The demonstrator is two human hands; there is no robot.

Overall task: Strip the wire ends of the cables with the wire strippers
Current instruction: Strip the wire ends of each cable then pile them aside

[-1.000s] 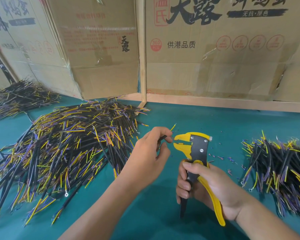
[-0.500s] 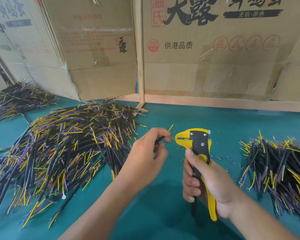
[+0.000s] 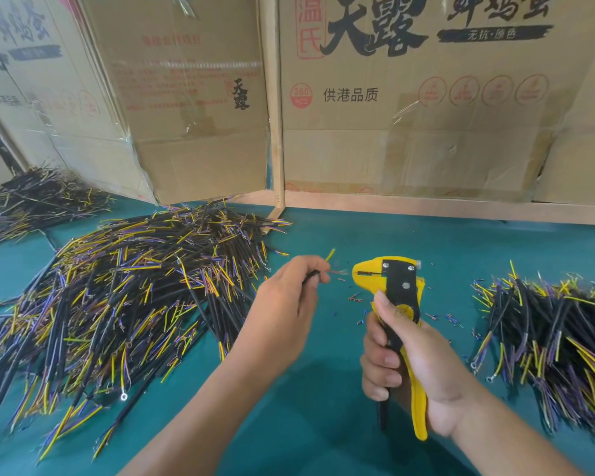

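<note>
Pinching a cable (image 3: 312, 274) mostly hidden in left hand (image 3: 282, 304), right hand (image 3: 423, 365) gripping wire strippers (image 3: 397, 293).

A teal surface (image 3: 375, 242) is carrying everything here. A big heap of black cables (image 3: 124, 297) with yellow, blue and purple wire ends is lying across its left half, and a smaller far pile (image 3: 38, 201) is sitting at the back left. Another cable pile (image 3: 550, 331) is resting at the right. Small bits of stripped insulation (image 3: 440, 317) are lying scattered in between. Cardboard boxes (image 3: 409, 108) are standing along its back edge.
</note>
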